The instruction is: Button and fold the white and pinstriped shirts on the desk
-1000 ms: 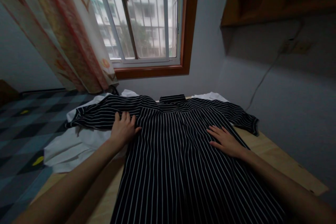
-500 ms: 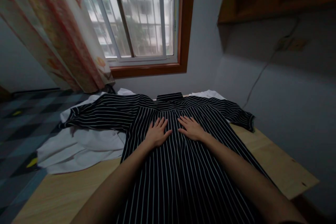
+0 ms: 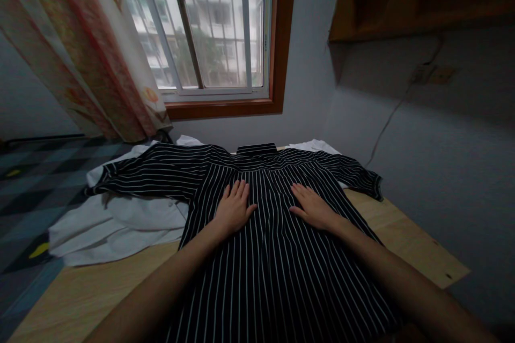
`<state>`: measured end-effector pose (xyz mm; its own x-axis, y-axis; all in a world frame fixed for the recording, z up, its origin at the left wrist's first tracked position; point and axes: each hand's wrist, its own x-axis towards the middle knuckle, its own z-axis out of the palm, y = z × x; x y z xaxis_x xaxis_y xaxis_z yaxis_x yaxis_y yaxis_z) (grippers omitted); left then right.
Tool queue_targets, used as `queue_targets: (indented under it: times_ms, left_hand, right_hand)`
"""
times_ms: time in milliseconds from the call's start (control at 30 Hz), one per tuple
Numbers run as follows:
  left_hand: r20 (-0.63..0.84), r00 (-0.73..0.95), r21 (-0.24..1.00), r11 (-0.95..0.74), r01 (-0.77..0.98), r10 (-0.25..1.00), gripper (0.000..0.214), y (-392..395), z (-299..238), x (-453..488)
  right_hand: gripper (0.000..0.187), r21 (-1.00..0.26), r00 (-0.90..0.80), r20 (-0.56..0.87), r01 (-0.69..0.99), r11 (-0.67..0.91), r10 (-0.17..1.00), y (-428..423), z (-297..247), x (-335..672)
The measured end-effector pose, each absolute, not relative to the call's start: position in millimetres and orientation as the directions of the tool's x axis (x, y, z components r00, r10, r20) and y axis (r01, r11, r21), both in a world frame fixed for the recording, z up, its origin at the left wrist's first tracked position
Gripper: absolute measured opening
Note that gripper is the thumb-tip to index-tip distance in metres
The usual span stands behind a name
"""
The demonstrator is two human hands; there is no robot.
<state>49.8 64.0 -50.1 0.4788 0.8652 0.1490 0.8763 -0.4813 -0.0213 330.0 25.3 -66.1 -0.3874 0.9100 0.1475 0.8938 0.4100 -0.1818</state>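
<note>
A black shirt with white stripes [image 3: 265, 257] lies spread out, its collar at the far end and its sleeves out to both sides. My left hand [image 3: 234, 206] rests flat on the upper left of the shirt's body, fingers stretched forward and thumb out. Opposite it, my right hand [image 3: 314, 206] lies flat on the upper right part, fingers pointing inward and away. Striped cloth shows between the two hands, with soft creases running down the middle. Neither hand grips the fabric.
White garments [image 3: 120, 225] lie under the left sleeve, and more white cloth [image 3: 316, 146] shows behind the right shoulder. A wooden board [image 3: 418, 241] supports the clothes. Beyond are a window [image 3: 217, 94], a curtain [image 3: 88, 53] and a wall shelf [image 3: 378, 32]. A cord [image 3: 384, 131] hangs at right.
My hands have slid apart over the shirt, the right one moving further to the right and slightly nearer. The left has shifted a little left. The view has moved slightly.
</note>
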Motion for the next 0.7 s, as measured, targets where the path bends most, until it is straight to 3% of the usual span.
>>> queue_targets:
  times_ms: [67,167,333,567,633,700]
  left_hand:
    - [0.15,0.579,-0.012,-0.584,0.812,0.801,0.068,40.8,-46.7,57.8]
    - [0.029,0.684,0.053,-0.684,0.727,0.729,0.075,11.3,-48.3,57.2]
    - [-0.052,0.675,0.071,-0.672,0.737,0.736,0.087,-4.5,-51.9,30.8]
    - [-0.043,0.65,0.073,-0.646,0.76,0.759,0.085,-13.2,-51.8,-8.5]
    - [-0.036,0.653,0.128,-0.645,0.753,0.756,0.082,-17.4,-53.1,-19.5]
    - [-0.025,0.653,0.265,-0.625,0.734,0.757,0.076,-18.5,-51.5,-28.5]
  right_hand:
    - [0.072,-0.215,-0.49,0.178,0.827,0.52,0.853,14.1,-63.2,308.7]
    - [0.075,-0.249,-0.572,0.141,0.769,0.588,0.808,0.5,-65.8,290.3]
    - [0.078,-0.218,-0.557,0.089,0.798,0.562,0.826,-11.2,-73.7,309.7]
    - [0.073,-0.126,-0.482,0.071,0.864,0.487,0.873,-42.3,-87.1,371.3]
    - [0.072,-0.118,-0.468,0.08,0.872,0.475,0.88,-50.9,-91.8,383.6]
    - [0.073,-0.121,-0.463,0.09,0.874,0.471,0.882,-56.1,-94.7,390.6]
